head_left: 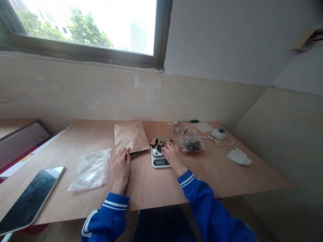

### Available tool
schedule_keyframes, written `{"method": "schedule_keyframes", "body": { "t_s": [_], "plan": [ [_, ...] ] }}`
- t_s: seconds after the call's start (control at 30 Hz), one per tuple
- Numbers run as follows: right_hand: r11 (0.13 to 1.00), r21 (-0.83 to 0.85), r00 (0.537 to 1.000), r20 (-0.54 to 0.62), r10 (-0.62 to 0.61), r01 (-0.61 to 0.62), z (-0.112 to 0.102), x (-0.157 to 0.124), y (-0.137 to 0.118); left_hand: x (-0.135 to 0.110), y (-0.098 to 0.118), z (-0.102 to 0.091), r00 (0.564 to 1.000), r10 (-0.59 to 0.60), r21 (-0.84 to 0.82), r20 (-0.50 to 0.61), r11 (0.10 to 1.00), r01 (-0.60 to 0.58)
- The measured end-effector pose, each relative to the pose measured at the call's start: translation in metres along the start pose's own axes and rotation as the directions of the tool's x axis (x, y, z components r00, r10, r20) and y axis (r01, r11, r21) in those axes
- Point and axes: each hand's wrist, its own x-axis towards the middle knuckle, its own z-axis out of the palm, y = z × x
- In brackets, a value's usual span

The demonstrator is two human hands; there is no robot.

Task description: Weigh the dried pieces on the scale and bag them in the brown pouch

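Note:
My left hand [121, 166] lies flat on the wooden table [141, 183], fingers stretched out, fingertips at the near edge of a brown paper envelope [130, 135]. My right hand [173, 156] rests on a small white kitchen scale [159, 161], its fingers curled over several dark and tan pieces [158, 144] piled on the platform. Whether it pinches one of them is hidden. Just right of the scale stands a clear zip bag [191, 144] with dark pieces inside.
An empty-looking clear zip bag [91, 169] lies left of my left hand, a phone [30, 198] at the table's left corner. At the back right are more small bags [182, 128], a screwdriver [193, 121], a white round device with a cable [220, 133] and a crumpled tissue [238, 157].

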Motion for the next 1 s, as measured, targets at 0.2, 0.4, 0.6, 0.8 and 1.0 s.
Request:
{"method": "schedule_keyframes", "body": {
  "t_s": [0.2, 0.4, 0.6, 0.8, 1.0],
  "plan": [
    [0.976, 0.197, 0.991, -0.078, 0.111, -0.093, -0.021, 0.000, 0.005, 0.000, 0.000, 0.000, 1.000, -0.004, -0.014, 0.004, 1.000, 0.004],
    [0.968, 0.189, 0.982, -0.064, 0.180, -0.165, -0.027, 0.034, 0.033, 0.000, 0.000, 0.000, 1.000, -0.010, 0.004, 0.015, 1.000, 0.010],
    [0.985, 0.004, 0.975, 0.144, 0.169, -0.171, -0.008, 0.073, 0.054, 0.000, -0.006, 0.005, 1.000, -0.011, -0.018, -0.004, 1.000, 0.011],
    [0.993, 0.003, 0.947, 0.302, 0.109, -0.115, 0.001, 0.076, 0.067, -0.001, -0.004, 0.003, 1.000, 0.010, -0.011, -0.025, 1.000, -0.010],
    [0.936, 0.315, 0.985, 0.127, 0.119, -0.154, -0.030, 0.059, 0.057, 0.003, -0.003, 0.004, 0.996, -0.028, -0.140, -0.085, 0.990, 0.015]
  ]
}}
